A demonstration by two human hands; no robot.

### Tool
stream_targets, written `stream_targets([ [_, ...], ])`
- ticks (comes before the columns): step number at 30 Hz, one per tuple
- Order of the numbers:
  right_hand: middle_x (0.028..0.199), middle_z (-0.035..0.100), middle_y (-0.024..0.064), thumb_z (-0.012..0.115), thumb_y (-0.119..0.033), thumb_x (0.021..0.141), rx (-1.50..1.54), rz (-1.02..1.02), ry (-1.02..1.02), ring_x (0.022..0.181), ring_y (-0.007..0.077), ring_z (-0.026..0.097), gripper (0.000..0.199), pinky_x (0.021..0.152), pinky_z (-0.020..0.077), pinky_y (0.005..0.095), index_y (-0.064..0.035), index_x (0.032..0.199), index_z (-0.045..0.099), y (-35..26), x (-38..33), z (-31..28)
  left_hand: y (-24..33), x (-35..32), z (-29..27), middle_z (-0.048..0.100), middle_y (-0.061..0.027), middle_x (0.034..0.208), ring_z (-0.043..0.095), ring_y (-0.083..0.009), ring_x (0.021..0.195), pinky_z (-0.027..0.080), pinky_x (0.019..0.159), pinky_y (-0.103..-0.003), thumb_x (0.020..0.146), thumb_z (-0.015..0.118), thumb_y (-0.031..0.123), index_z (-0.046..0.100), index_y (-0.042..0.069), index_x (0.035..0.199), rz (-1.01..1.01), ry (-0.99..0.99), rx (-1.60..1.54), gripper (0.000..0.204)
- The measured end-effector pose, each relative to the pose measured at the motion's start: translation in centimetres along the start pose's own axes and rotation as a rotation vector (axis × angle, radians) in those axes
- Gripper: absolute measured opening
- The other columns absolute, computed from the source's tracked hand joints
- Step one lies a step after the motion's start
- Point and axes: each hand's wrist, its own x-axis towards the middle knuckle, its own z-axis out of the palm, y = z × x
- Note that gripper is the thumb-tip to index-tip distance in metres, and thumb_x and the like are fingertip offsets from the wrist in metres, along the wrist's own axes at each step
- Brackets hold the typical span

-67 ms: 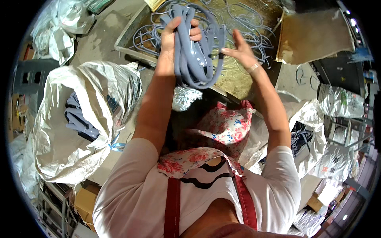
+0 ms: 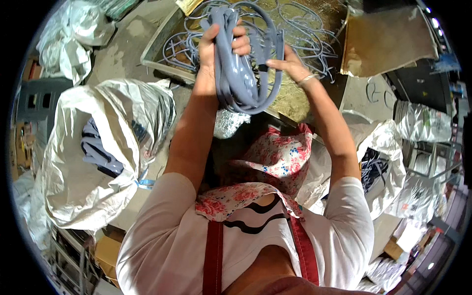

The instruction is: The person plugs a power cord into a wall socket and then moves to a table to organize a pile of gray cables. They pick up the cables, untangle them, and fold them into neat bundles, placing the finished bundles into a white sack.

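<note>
My left hand (image 2: 216,42) grips a thick bundle of grey cable loops (image 2: 236,78), held up in front of me with the loops hanging down. My right hand (image 2: 290,66) touches the right side of the same bundle, fingers pinching one strand near a dark tie. Beyond the hands, more loose grey cables (image 2: 305,24) lie spread over a gold-coloured tabletop (image 2: 295,101). I wear a white shirt and a floral apron with red straps (image 2: 275,157).
A large silver plastic bag (image 2: 93,147) holding dark cable bundles stands at my left. Another silver bag (image 2: 378,167) with cables stands at my right. A brown cardboard sheet (image 2: 388,42) lies at the far right. More bags and boxes crowd the floor edges.
The bundle and both hands have stayed almost in place; my right hand has shifted slightly along the bundle's side.
</note>
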Motion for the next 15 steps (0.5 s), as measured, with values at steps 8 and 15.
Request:
stream_targets([
  [8,0.095,0.062,0.0119,0.065,-0.018,0.076,0.747,0.095,-0.368,0.084,0.0204,0.061,0.036,0.073,0.0523,0.0354,0.0013,0.105,0.056,3.1,1.4,4.7,-1.7,0.1,1.3,0.050,-0.0031,0.070,0.052,-0.0148,0.054,0.041,0.044,-0.023,0.065,0.077,0.028,0.036,0.001,0.110,-0.001,-0.412,-0.206,0.066],
  [15,0.087,0.063,0.0123,0.066,-0.008,0.072,0.857,0.133,-0.379,0.076,0.0191,0.062,0.032,0.069,0.0522,0.0329,0.0038,0.100,0.056,3.3,1.5,6.5,-1.3,-0.1,2.9,0.055,-0.0095,0.068,0.057,-0.0164,0.052,0.048,0.041,-0.021,0.066,0.078,0.012,0.034,-0.004,0.099,0.053,-0.394,-0.270,0.057],
])
